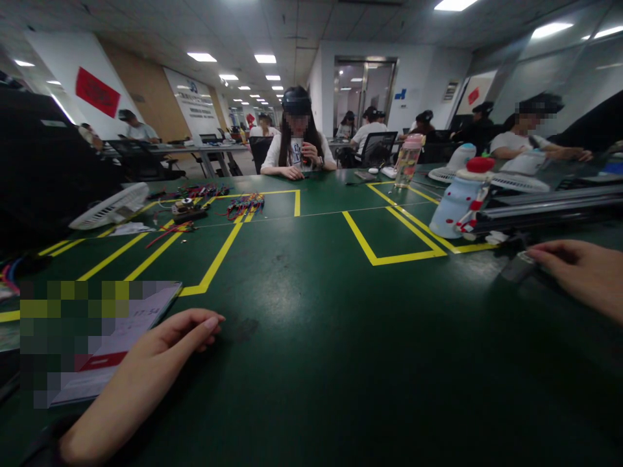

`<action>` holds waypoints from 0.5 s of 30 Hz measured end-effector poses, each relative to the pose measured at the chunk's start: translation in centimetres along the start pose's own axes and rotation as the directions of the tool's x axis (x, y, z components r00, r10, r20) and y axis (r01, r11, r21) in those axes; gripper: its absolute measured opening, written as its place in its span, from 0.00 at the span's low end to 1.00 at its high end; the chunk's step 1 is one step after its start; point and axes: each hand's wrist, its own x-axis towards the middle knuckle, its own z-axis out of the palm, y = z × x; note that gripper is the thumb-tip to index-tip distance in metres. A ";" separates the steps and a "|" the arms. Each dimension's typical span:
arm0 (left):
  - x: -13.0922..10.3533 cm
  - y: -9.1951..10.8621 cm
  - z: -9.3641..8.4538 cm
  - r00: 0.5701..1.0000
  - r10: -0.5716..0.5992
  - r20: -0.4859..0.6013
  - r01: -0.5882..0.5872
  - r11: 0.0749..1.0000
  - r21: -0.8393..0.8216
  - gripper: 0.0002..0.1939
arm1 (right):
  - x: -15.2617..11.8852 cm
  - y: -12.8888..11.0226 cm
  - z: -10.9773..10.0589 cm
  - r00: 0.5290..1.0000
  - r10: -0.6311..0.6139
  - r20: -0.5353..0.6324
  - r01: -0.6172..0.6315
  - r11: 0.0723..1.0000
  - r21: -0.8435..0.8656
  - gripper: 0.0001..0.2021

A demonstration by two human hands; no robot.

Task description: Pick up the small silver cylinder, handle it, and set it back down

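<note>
My left hand (187, 334) rests low over the green table (292, 298), beside a tablet-like flat panel (141, 331) that is partly blurred out. Its thumb lies against the curled fingers, and nothing shows between them. At the right edge, my right hand (579, 269) pinches a small grey, see-through object (518, 267) between thumb and fingertips. What exactly this object is stays unclear in the dim, smeared picture. Just behind it stands a light-blue snowman-shaped bottle (450, 204) with a red top.
Yellow tape (409, 258) marks areas on the table. Bundles of coloured wires (246, 205) and a white fan (111, 206) lie at the left. A clear drink bottle (409, 162) and metal rails (549, 204) stand at the right. Across the table sits a person (296, 146).
</note>
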 end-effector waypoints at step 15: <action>-0.1 0.6 0.2 0.999 -0.024 -0.028 0.025 1.000 0.006 0.23 | -2.9 -2.9 -0.6 0.957 0.231 0.176 -0.289 0.689 0.665 0.18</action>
